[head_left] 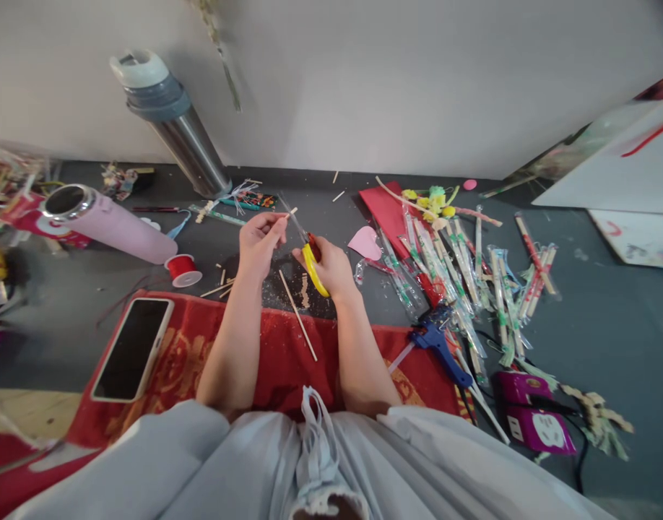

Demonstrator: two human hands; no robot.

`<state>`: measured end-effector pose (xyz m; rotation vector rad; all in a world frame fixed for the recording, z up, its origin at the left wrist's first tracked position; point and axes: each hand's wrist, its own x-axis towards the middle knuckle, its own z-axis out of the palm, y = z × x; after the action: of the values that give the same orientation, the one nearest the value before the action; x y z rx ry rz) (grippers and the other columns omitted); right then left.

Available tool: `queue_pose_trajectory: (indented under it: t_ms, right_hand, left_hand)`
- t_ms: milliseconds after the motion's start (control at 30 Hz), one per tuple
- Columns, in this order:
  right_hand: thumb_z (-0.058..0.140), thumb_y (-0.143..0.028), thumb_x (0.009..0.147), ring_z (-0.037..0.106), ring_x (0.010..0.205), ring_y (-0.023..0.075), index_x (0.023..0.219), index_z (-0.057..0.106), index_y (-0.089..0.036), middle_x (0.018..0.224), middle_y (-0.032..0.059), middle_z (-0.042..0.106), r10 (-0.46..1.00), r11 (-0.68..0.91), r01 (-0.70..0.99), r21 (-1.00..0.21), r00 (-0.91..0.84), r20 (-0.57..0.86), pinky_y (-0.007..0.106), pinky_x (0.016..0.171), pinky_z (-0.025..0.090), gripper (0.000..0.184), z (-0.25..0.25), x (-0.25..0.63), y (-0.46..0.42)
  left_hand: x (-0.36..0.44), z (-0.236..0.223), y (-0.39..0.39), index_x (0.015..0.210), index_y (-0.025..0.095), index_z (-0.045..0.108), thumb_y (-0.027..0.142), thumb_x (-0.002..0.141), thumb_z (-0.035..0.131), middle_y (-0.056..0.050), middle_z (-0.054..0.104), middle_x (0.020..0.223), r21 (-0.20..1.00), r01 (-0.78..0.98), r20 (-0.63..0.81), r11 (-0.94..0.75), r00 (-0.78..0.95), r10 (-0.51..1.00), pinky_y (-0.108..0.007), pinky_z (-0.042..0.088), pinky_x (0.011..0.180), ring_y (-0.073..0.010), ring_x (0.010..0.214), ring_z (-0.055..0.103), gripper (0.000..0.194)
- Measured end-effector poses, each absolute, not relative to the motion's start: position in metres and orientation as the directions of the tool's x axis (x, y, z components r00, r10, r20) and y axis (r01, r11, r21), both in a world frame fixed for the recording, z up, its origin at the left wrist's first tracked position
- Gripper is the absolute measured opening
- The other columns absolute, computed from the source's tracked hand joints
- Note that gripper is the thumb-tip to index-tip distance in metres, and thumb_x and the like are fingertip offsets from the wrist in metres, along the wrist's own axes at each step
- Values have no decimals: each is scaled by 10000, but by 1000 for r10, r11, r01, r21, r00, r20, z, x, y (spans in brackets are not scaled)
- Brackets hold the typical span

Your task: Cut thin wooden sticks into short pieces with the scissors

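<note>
My right hand is closed around the yellow handle of a pair of scissors. Their blades point up and to the left. A short, thin wooden stick is pinched in the fingers of my left hand, its end close to the scissor blades; whether they touch it I cannot tell. Below my hands, a longer thin stick lies across the edge of a red towel. Small cut pieces of wood and crumbs are scattered on the dark table between my wrists.
A steel thermos and a pink tumbler stand at left, near a red thread spool. A phone lies on the towel. Right are wrapped sticks, a blue glue gun and a purple power strip.
</note>
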<state>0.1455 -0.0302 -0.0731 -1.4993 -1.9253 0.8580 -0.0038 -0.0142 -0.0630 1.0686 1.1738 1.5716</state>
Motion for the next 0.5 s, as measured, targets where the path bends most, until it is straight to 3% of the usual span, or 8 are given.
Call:
queue_pose_trajectory:
  t_ms: [67,133,233,500]
  right_hand:
    - [485,-691,838,550,662,163,850,580,-204,753,33,628,980,142,590,-795,-196,30,260,619,347,496,-73,147,-30]
    - [455,-724,829,512,621,145,786,540,-211,699,11,592,990,102,537,-837,-139,31,253,593,334,521,-75,148,-30]
    - [384,-754,838,487,594,128,764,504,-216,652,-6,546,998,56,422,-905,-39,44,251,580,355,556,-83,150,-28]
    - [188,-742,897,454,499,111,852,492,-201,623,-10,435,996,-59,87,-994,76,-53,269,492,417,623,-95,146,-20]
  left_hand:
    - [-3,-59,-15,875,197,709,561,802,649,0,651,641,970,-228,39,-81,-183,982,-188,390,502,-71,520,539,376]
    - [-3,-53,-17,986,188,693,674,861,467,-67,729,858,940,-341,-38,0,-105,994,-233,502,634,-126,717,669,551]
    - [-2,-44,-21,1112,208,649,743,877,292,-105,709,1143,902,-428,-74,58,-19,997,-331,549,837,-202,1055,682,685]
    - [1,-30,-29,1235,279,585,763,873,251,-71,644,1288,906,-421,-35,38,16,999,-356,557,875,-234,1200,626,691]
